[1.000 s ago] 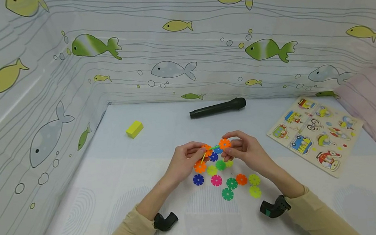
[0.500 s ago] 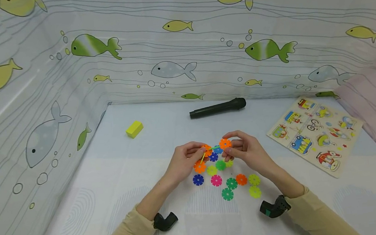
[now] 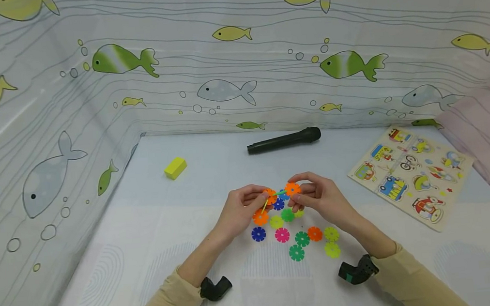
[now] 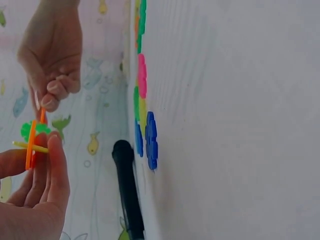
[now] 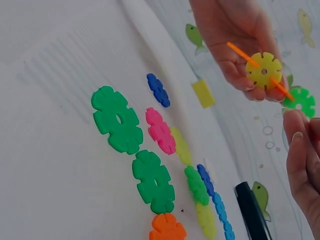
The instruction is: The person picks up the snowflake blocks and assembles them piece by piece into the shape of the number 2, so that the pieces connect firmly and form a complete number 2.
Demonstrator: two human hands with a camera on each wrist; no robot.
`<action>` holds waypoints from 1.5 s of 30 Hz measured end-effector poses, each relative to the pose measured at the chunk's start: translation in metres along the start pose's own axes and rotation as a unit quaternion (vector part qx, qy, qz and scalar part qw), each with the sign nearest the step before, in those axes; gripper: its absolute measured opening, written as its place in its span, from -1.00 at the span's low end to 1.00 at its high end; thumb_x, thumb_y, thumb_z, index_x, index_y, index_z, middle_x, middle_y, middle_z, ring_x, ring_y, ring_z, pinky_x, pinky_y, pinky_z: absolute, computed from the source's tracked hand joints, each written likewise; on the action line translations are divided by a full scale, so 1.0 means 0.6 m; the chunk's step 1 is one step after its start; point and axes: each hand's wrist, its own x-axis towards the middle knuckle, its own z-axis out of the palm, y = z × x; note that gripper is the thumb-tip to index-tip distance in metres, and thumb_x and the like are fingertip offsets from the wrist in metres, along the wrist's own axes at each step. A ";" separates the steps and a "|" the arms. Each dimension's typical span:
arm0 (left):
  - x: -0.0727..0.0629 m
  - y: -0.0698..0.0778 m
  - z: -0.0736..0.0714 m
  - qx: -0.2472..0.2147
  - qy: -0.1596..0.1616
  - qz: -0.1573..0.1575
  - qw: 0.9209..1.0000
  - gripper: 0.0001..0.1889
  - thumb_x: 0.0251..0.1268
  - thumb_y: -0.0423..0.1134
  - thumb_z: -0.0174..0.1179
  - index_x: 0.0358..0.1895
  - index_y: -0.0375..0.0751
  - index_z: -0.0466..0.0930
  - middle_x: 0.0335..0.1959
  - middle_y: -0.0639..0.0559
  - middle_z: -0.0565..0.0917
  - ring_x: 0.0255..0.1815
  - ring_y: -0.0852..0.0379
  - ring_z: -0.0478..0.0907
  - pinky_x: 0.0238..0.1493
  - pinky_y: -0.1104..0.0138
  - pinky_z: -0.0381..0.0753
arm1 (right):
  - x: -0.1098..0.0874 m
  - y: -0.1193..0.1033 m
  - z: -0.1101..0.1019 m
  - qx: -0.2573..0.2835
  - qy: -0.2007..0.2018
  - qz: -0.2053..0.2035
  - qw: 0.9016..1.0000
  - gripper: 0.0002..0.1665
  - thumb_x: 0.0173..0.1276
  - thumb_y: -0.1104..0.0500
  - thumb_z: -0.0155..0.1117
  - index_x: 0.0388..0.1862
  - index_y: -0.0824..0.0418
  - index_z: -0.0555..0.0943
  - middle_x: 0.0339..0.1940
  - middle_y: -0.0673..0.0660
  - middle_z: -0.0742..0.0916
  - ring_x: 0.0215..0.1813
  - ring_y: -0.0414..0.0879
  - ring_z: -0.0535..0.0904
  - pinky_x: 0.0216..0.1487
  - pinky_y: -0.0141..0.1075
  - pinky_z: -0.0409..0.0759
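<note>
My left hand point(image 3: 238, 212) pinches a chain of notched flower-shaped plastic discs. In it are a nearer orange disc point(image 3: 261, 216), a yellow disc point(image 5: 264, 71) and an upper orange disc point(image 3: 270, 196) by the fingertips. A green disc point(image 5: 299, 102) sticks out from the chain toward the right. Between thumb and index finger, my right hand point(image 3: 325, 197) pinches another orange disc point(image 3: 292, 189), its edge right at the green disc. Both hands are raised over the loose discs, among them a dark blue disc point(image 3: 258, 234) and a pink disc point(image 3: 282, 235).
More loose discs, such as a green one point(image 3: 296, 253) and a yellow one point(image 3: 332, 250), lie nearer the body. A black microphone point(image 3: 284, 141) rests at the back. A yellow block point(image 3: 175, 168) is left of it, a wooden picture puzzle board point(image 3: 413, 177) right. Fish-patterned sheeting point(image 3: 219, 53) encloses the table.
My right hand has shifted slightly left and down, bringing its orange disc a little closer to the green one. The left hand stays put. The left wall sheeting has drifted leftward.
</note>
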 end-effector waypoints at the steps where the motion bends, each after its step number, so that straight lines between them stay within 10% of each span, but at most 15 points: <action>1: 0.000 0.000 0.000 -0.001 -0.001 0.000 1.000 -0.70 0.50 -0.14 0.14 0.12 -0.22 0.65 -0.04 -0.09 0.76 -0.03 0.03 0.73 0.10 0.28 0.67 | 0.000 0.000 0.000 -0.001 -0.001 0.001 1.000 -0.58 0.47 0.26 0.23 0.26 0.29 0.45 -0.27 0.32 0.78 -0.27 0.04 0.74 -0.10 -0.30 0.74; 18: -0.001 0.003 -0.002 -0.040 0.002 0.004 0.999 -0.71 0.49 -0.18 0.16 0.07 -0.30 0.65 -0.10 -0.19 0.76 -0.06 -0.23 0.72 -0.04 0.36 0.71 | 0.002 0.005 0.012 0.072 0.009 0.034 0.997 -0.51 0.48 0.15 0.25 0.31 0.29 0.45 -0.22 0.23 0.82 -0.20 0.10 0.78 0.05 -0.21 0.71; 45: -0.006 0.005 0.001 0.009 0.053 0.015 0.998 -0.78 0.46 -0.20 0.19 -0.03 -0.22 0.72 -0.13 -0.07 0.77 -0.08 0.04 0.71 -0.06 0.30 0.73 | -0.002 0.007 0.028 0.107 0.023 0.036 0.993 -0.57 0.47 0.16 0.26 0.26 0.22 0.48 -0.23 0.23 0.82 -0.18 0.12 0.79 0.26 -0.04 0.58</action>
